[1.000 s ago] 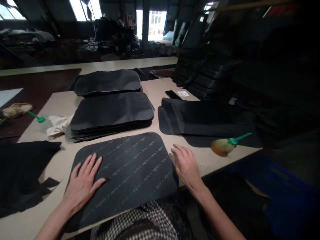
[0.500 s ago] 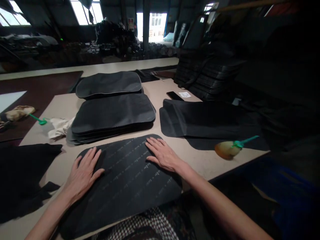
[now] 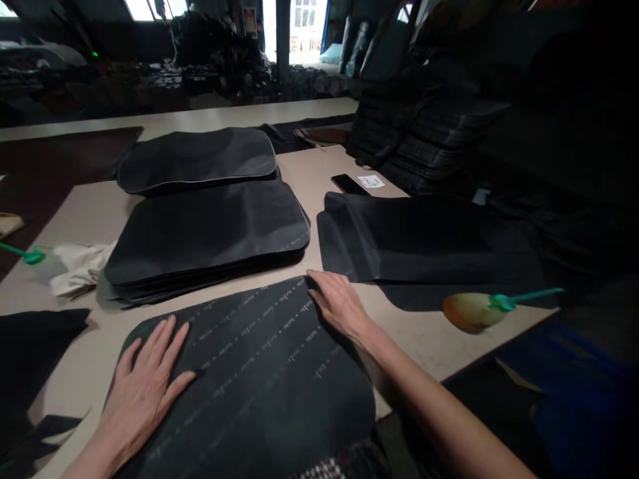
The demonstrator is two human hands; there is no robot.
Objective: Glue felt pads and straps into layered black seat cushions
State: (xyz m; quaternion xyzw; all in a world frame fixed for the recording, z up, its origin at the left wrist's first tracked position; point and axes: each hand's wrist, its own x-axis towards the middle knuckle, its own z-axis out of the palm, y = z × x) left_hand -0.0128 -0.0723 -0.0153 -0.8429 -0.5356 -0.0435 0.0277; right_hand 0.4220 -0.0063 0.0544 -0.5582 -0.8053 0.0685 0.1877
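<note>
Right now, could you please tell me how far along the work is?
The stacked sheets seem done; the printed sheet is in hand, left hand flat on it, right hand at its far corner. The overlapping sheets may be left; I cannot be sure.

You are in a workshop: your worktable carries stacks of matching black cut panels, a squeeze bottle with a green nozzle and a crumpled cloth. Past it stretches another long table, with dark piled material in a dim, bare hall lit through a bright doorway.
</note>
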